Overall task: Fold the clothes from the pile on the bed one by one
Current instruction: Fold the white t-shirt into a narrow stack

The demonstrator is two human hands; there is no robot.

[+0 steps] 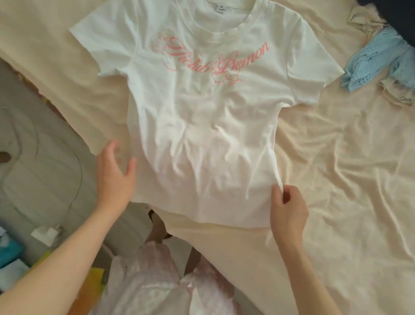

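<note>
Lying face up on the cream bedsheet [361, 183], the white T-shirt [203, 107] has its hem nearest the person, with the clothes pile [398, 60] beyond its far sleeve. The right hand [288, 212] pinches the hem's side edge; the left hand [116, 169] hovers spread, gripping nothing. Pulling one-sided would likely skew the shirt and bunch its wrinkled lower half.
</note>
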